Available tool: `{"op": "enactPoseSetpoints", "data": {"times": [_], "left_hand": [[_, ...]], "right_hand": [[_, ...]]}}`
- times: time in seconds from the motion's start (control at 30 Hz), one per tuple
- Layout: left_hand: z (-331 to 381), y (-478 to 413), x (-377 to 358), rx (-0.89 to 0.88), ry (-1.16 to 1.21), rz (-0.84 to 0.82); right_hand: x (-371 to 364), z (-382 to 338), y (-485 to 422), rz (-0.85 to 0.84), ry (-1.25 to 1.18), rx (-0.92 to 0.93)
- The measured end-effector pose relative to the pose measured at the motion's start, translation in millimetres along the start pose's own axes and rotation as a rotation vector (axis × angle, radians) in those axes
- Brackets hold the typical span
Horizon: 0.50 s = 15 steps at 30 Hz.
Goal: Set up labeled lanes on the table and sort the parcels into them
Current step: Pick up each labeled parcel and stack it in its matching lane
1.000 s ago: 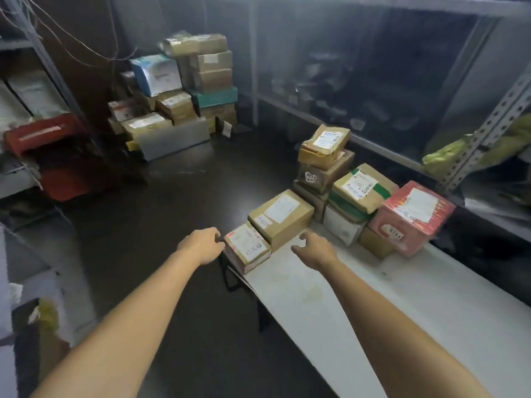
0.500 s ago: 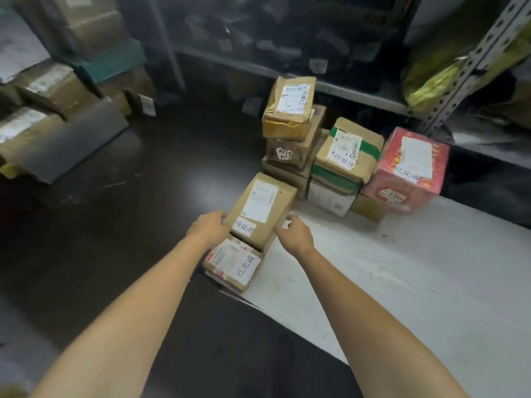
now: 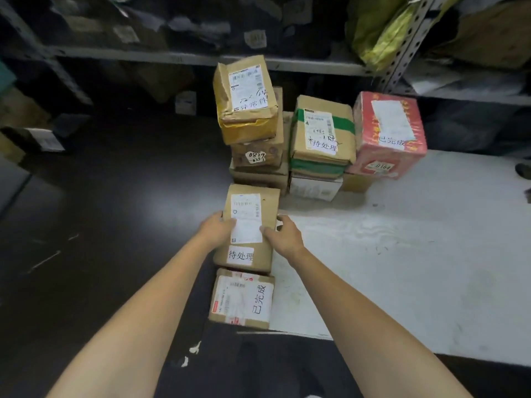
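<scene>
A long brown parcel [image 3: 253,202] with a white shipping label and a handwritten tag lies at the left end of the white table [image 3: 402,254]. My left hand [image 3: 217,229] grips its left side and my right hand [image 3: 283,234] grips its right side. A flat brown parcel [image 3: 241,300] with a handwritten tag lies just in front of it at the table's corner. Behind stand a stack topped by a yellow-brown parcel [image 3: 245,99], a green-taped parcel [image 3: 321,130] on other boxes, and a red parcel [image 3: 389,133].
Metal shelving [image 3: 316,66] with dark bundles and a yellow-green bag [image 3: 373,33] runs behind the table. The dark floor [image 3: 115,196] lies to the left, with more boxes [image 3: 26,122] at the far left. The table's right part is bare white surface.
The view has turned right and dropped closer to the table. Both hands went from hovering near the flat parcel to clasping the long brown parcel's sides.
</scene>
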<state>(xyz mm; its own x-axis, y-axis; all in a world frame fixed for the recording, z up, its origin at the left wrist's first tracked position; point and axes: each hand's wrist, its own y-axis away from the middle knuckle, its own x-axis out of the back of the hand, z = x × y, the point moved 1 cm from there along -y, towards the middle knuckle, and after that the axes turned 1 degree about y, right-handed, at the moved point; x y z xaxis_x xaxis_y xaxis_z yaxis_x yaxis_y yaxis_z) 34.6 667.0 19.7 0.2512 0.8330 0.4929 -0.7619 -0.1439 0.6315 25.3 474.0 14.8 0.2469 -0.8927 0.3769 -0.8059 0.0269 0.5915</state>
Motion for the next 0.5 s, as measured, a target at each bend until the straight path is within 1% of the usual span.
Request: {"op": "enactPoseSetpoints", "data": {"times": [0.13,0.23,0.37,0.5], "left_hand": [[-10,-11,6,-0.049,0.091,-0.084],[-7,-10,10,-0.050,0.126,-0.118],[16,4,5,-0.105,0.108,-0.166],[50,24,-10,-0.130,0.144,-0.241]], "right_hand": [[-17,3,0,0.094,-0.145,-0.042],[-17,3,4,0.117,-0.210,-0.064],[4,7,15,0.165,-0.316,-0.077],[44,7,38,0.230,-0.371,-0.069]]}}
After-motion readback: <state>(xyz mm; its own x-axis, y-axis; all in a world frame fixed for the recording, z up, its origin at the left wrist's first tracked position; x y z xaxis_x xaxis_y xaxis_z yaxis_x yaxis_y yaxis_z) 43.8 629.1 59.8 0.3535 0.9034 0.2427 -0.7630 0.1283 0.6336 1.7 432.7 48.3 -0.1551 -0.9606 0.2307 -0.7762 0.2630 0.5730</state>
